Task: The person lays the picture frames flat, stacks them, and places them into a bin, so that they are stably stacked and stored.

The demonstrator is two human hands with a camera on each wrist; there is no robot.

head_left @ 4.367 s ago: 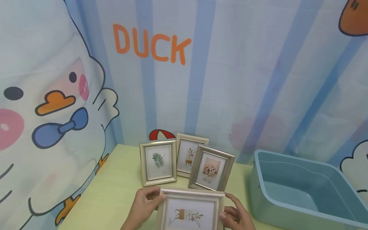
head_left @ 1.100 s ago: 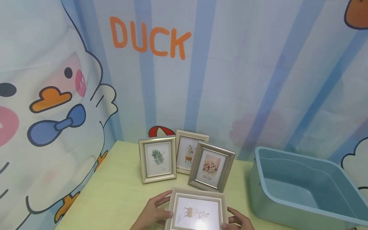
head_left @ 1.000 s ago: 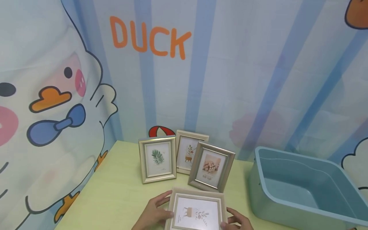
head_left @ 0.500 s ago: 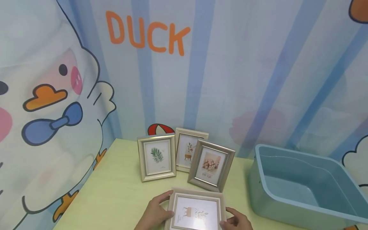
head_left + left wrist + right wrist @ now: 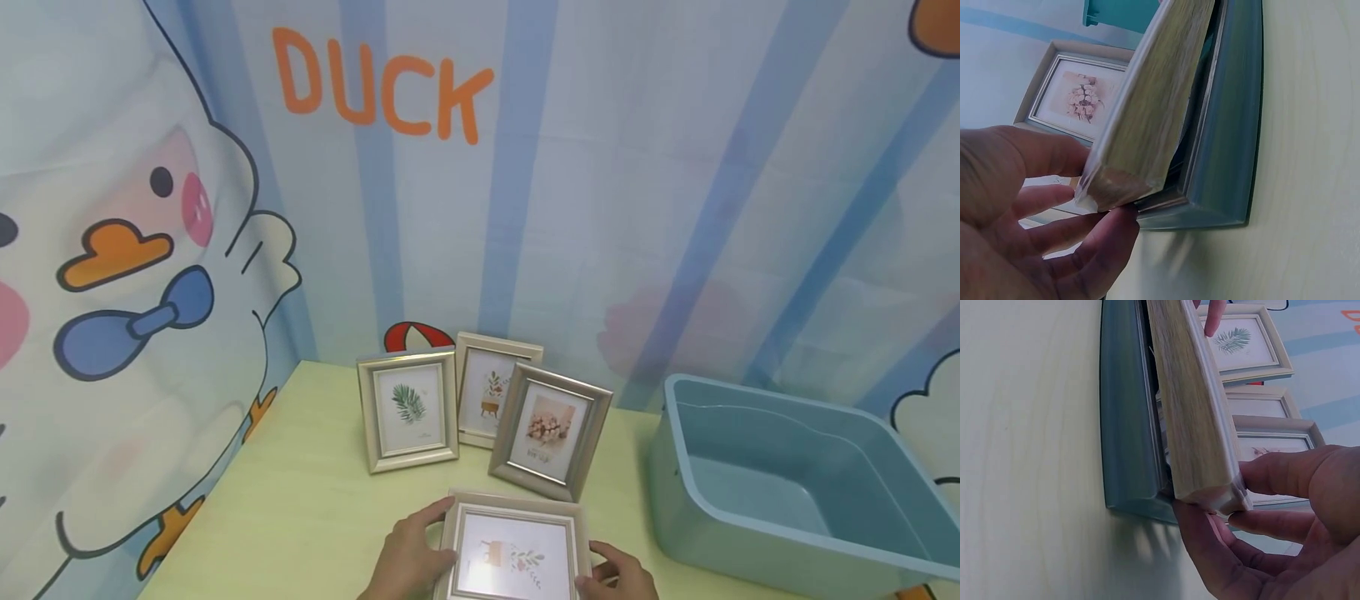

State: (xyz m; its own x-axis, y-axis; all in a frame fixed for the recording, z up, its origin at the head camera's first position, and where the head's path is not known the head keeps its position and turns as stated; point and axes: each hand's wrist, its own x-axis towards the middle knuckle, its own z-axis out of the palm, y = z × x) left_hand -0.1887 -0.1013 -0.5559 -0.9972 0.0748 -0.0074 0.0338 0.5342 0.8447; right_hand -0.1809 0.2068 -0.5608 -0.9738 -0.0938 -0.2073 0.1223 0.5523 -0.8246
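Both hands hold a beige picture frame [image 5: 513, 500] by its two sides, its potted-plant print turned sideways and catching glare. My left hand [image 5: 411, 552] grips the left edge, thumb on the face side. On the opposite edge my right hand [image 5: 618, 573] pinches it, fingers curled beneath. Seen from the side, the held frame [image 5: 1194, 406] is slightly tilted over a second frame with blue-green sides [image 5: 1225, 125] that lies flat on the table. In the left wrist view, fingertips [image 5: 1122, 215] touch the held frame's lower corner. The head view hides the lower frame.
Behind stand a palm-leaf frame [image 5: 408, 458], a plant-pot frame [image 5: 498, 342] and a blossom frame [image 5: 551, 479], close together on the yellow table [image 5: 262, 500]. A blue-green plastic bin [image 5: 787, 550] stands at right. A printed duck curtain [image 5: 600, 167] hangs behind.
Compared with the earliest frame, the held frame has come down, lies flatter and sits a little further right, both hands moving with it. Over the last second it barely moves.
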